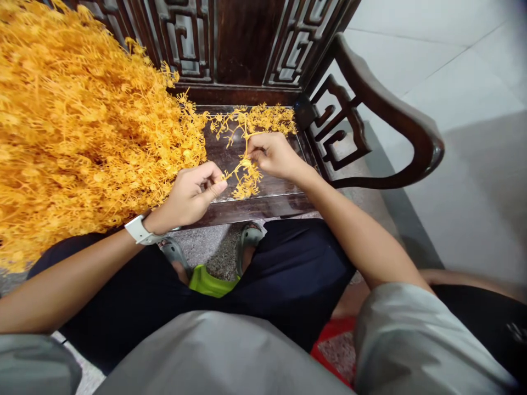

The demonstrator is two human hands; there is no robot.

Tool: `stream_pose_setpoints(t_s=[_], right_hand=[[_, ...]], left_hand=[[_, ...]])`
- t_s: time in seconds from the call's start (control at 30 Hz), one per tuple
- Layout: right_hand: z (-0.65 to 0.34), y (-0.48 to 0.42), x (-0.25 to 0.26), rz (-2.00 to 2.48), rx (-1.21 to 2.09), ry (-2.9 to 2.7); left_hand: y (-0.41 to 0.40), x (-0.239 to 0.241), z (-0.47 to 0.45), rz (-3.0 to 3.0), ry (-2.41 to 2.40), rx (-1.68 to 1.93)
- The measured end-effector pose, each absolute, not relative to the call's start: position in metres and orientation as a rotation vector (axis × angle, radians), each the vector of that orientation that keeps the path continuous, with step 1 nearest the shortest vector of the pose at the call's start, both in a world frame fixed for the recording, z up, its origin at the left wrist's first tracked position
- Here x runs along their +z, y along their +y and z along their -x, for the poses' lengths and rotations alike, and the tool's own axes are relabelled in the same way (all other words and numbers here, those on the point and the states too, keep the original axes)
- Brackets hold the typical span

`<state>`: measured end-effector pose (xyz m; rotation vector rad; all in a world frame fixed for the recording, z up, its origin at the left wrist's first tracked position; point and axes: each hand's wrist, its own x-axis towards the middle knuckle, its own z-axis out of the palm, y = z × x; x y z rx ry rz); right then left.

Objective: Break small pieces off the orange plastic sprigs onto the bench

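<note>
Between my two hands, over the seat of a dark wooden bench (272, 185), hangs a branched yellow artificial flower sprig (247, 184). The fingers of my right hand (269, 153) pinch its stem. My left hand (200, 192) has thumb and forefinger pressed together at the tip of a side branch of the same sprig. To the left rises a large heap of yellow artificial flower sprigs (82, 126), close beside my left hand. A smaller group of loose yellow sprigs (272, 118) lies at the back of the seat, beyond my right hand.
The bench has a carved backrest (185, 38) behind and a curved armrest (395, 126) on the right. A pale wall (465, 82) stands beyond. Below are my sandals (250, 237) and a lime-green plastic piece (209, 282). Part of another person's leg (473, 280) shows at right.
</note>
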<state>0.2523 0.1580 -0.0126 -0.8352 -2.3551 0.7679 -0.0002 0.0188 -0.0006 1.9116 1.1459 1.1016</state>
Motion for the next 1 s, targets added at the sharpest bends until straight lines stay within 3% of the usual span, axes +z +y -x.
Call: stream_pose_setpoints(t_s=[0.4, 0.6, 0.73, 0.9, 1.0], right_hand=[[-0.237, 0.179, -0.02, 0.878, 0.353, -2.577], [-0.281, 0.213, -0.039, 1.212, 0.183, -2.479], [-0.329, 0.214, -0.05, 1.474, 0.33, -2.338], [-0.339, 0.2, -0.057, 1.453, 0.589, -2.327], [-0.334, 0.203, -0.06, 1.43, 0.663, -2.366]], left_hand=[[0.03, -0.005, -0.005, -1.733, 1.06, 1.132], [0.006, 0.018, -0.008, -1.651, 0.837, 1.053], [0.0, 0.023, 0.005, -1.506, 0.752, 1.016], [0.025, 0.016, 0.025, -1.372, 0.818, 1.055], [0.029, 0.017, 0.025, -1.556, 0.819, 0.683]])
